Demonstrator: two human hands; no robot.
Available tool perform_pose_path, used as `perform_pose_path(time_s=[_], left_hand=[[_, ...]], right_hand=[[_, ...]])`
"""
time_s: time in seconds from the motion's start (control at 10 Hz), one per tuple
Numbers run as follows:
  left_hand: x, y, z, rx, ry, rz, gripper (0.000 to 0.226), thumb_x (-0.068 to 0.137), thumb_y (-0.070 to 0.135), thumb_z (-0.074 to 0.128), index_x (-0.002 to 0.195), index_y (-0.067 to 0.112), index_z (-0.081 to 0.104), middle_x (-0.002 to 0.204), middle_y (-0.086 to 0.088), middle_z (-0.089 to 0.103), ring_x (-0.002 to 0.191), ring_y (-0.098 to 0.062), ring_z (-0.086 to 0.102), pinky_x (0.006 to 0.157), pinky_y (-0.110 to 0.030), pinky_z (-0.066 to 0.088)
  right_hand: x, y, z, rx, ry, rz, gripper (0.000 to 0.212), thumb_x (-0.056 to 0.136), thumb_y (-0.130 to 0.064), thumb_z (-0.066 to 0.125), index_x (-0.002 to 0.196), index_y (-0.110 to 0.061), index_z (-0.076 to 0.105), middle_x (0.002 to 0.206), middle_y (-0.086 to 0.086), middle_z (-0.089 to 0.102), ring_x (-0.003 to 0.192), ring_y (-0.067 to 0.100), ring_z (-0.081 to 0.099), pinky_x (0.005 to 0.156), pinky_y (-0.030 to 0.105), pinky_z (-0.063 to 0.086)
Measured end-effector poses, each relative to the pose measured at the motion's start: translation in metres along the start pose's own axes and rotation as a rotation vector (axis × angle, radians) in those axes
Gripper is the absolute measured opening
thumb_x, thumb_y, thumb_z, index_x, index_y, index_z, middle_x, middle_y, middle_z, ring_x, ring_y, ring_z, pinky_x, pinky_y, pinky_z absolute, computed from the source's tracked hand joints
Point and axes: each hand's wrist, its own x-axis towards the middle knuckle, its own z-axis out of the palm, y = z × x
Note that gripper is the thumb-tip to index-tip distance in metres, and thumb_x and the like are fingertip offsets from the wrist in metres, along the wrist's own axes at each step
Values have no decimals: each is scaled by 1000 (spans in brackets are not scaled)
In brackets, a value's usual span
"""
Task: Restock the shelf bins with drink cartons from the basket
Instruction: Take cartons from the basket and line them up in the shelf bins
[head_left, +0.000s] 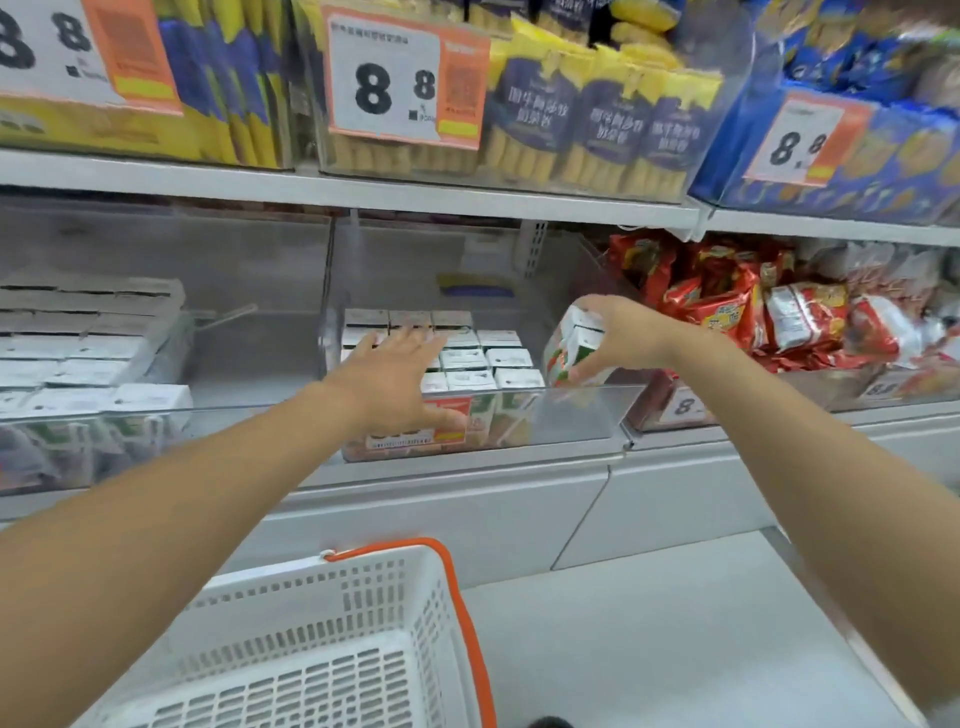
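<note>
1. You're gripping one drink carton in your right hand: fingers are curling over its top end and the thumb is pinching its lower near face.
2. That carton is tilting, top end leaning left, and is hanging under your right fingers, just behind the front wall of the clear middle bin, at the bin's right end.
3. Your left hand is reaching palm down, fingers straight and spread, holding nothing.
4. The stocked cartons are standing in upright rows directly beneath and just right of your left fingers (contact or a small gap, I can't tell).
5. Your left thumb is pointing down toward the bin's front wall, just above the price label stuck there.
6. The gap in the bin is lying between the stocked rows and your right fingertips; the held carton is sitting over it.
7. The white basket with the orange handle is sitting well below both hands, between your forearms.
8. Left of your left fingers, well apart, a second bin is holding more white-topped cartons.
9. Right of your right fingers, red snack packs are piling up in the neighbouring bin, near your wrist.
10. Above both hands, the upper shelf is carrying yellow-and-purple packs behind a price card reading 8.8.
</note>
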Motion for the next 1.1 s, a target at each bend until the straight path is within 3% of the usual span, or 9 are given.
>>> perform_pose_path(time_s=[0.1, 0.2, 0.3, 0.4, 0.7, 0.8, 0.9, 1.0, 1.1], left_hand=[[2, -2, 9, 63, 7, 0, 117, 60, 96, 10, 155, 27, 4, 163, 1, 4, 150, -16, 0, 121, -45, 1], [2, -2, 10, 89, 53, 0, 117, 59, 95, 3, 154, 28, 7, 163, 1, 6, 150, -17, 3, 120, -45, 4], [1, -1, 10, 109, 71, 6, 116, 60, 94, 1, 154, 27, 9, 163, 1, 7, 150, -17, 5, 121, -46, 7], [0, 0, 10, 116, 77, 6, 115, 61, 93, 1, 154, 27, 10, 163, 0, 8, 150, -17, 6, 121, -47, 9], [-1, 1, 10, 106, 82, 0, 114, 61, 93, 3, 153, 28, 10, 163, 0, 7, 150, -17, 6, 121, -47, 9], [-2, 1, 9, 100, 86, -4, 113, 61, 92, 3, 154, 27, 10, 163, 0, 7, 150, -17, 5, 121, -47, 8], [-3, 1, 9, 99, 86, -4, 111, 63, 91, 5, 153, 27, 10, 163, 0, 7, 150, -18, 5, 121, -47, 8], [-2, 2, 9, 95, 77, 1, 113, 60, 90, 1, 153, 26, 10, 163, 0, 8, 150, -18, 5, 121, -48, 8], [0, 2, 10, 91, 66, 2, 114, 59, 90, 0, 153, 27, 9, 163, 0, 6, 150, -19, 5, 121, -49, 8]], right_hand=[[22, 4, 13, 222, -368, 107, 62, 77, -29, 74, 135, -31, 53, 140, -4, 52, 122, 20, 54, 99, 36, 48], [35, 2, 19, 402, -478, 143, 43, 88, -18, 55, 128, -34, 60, 127, -2, 64, 114, 21, 61, 93, 37, 50], [38, 6, 24, 462, -514, 135, 37, 95, -14, 53, 127, -31, 58, 124, -2, 67, 110, 18, 63, 90, 34, 48], [36, 13, 31, 620, -476, 117, 34, 96, -7, 54, 128, -18, 57, 124, 5, 67, 117, 23, 61, 104, 40, 45], [51, 12, 35, 775, 1, 32, 39, 92, -9, 63, 130, -10, 55, 109, 8, 70, 96, 18, 69, 84, 29, 57], [71, -2, 35, 709, 88, -2, 41, 91, -15, 65, 131, -17, 56, 120, 7, 66, 112, 23, 63, 104, 43, 47], [91, -19, 42, 664, 36, 4, 43, 90, -23, 68, 131, -29, 56, 132, 3, 59, 119, 18, 57, 103, 34, 45], [100, -35, 53, 531, -216, 71, 41, 91, -27, 64, 130, -38, 55, 132, -9, 58, 104, 0, 57, 81, 17, 43], [100, -35, 59, 573, -277, 81, 42, 95, -26, 58, 134, -40, 52, 131, -12, 60, 104, 0, 60, 83, 19, 47]])
